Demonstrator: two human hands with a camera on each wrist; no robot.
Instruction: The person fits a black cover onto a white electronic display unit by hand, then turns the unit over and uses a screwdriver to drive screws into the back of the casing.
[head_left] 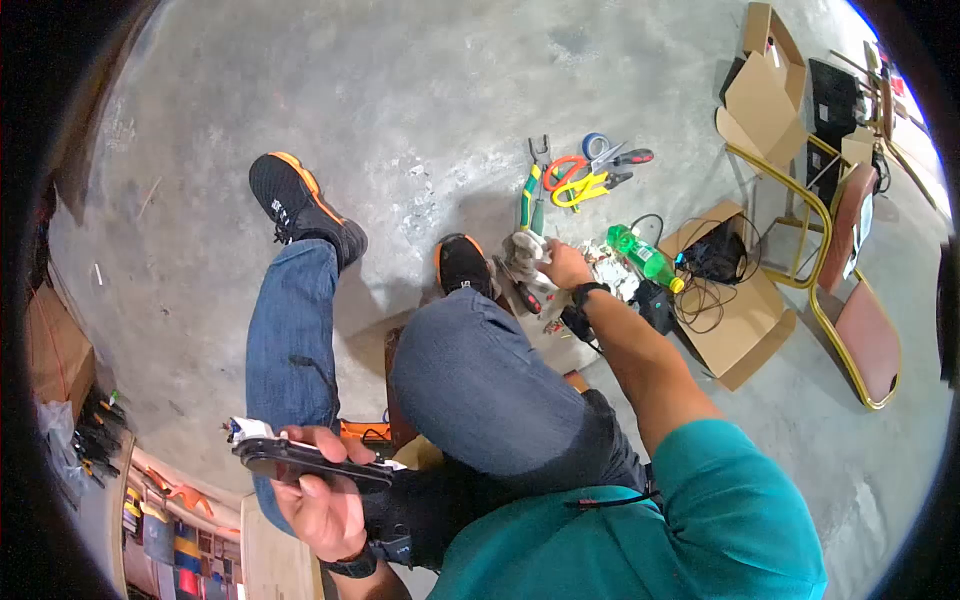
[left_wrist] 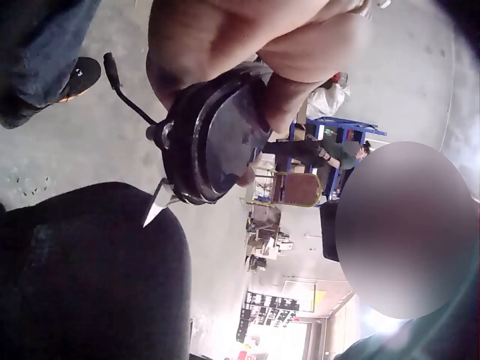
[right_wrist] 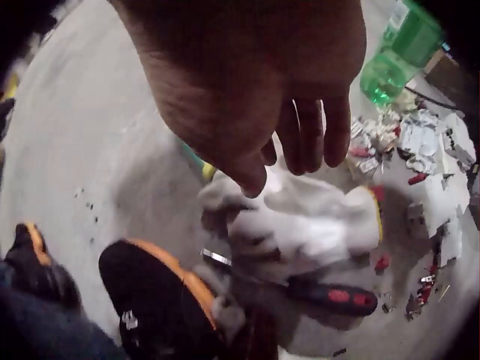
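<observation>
My left hand (head_left: 328, 510) grips a black elongated casing (head_left: 300, 458) with rounded ends, raised beside my knee. The left wrist view shows the casing (left_wrist: 225, 146) close up, with a short black cable stub (left_wrist: 124, 90) and a pointed, light-coloured piece (left_wrist: 156, 204) sticking out from its end. Out on the floor, my right hand (head_left: 568, 266) reaches down over white work gloves (right_wrist: 300, 225), its fingers loosely extended and the tips right at the fabric. A screwdriver with a black and red handle (right_wrist: 330, 297) lies against the gloves, near my shoe (right_wrist: 154, 300).
Beyond the gloves lie green-handled pliers (head_left: 530, 195), yellow-handled pliers (head_left: 580, 188), scissors (head_left: 603, 158) and blue tape (head_left: 595, 145). A green bottle (head_left: 645, 258) lies by white scraps (head_left: 610, 270). Farther right are an open cardboard box (head_left: 745, 345) and a tipped chair (head_left: 865, 330).
</observation>
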